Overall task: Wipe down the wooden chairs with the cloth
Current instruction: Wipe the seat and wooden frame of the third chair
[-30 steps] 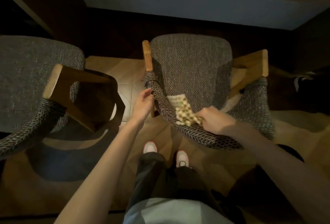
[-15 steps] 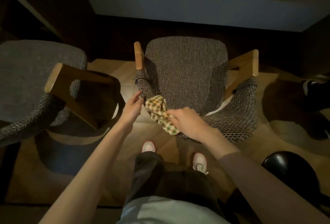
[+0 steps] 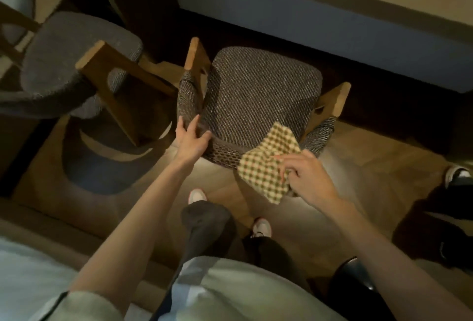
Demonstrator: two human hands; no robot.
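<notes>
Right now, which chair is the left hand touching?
The chair straight ahead, with the cloth at its back: the left hand rests on its rim. The chair further left is untouched.

The wooden floor carries a grey chair in the middle and a second chair just to its left. Two white shoes stand near the grey chair; another shoe stands at the right edge.

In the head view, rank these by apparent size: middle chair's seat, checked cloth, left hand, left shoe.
1. seat
2. cloth
3. left hand
4. left shoe, which is partly hidden by the trouser leg and farther from the camera, so its true size is unsure.
</notes>
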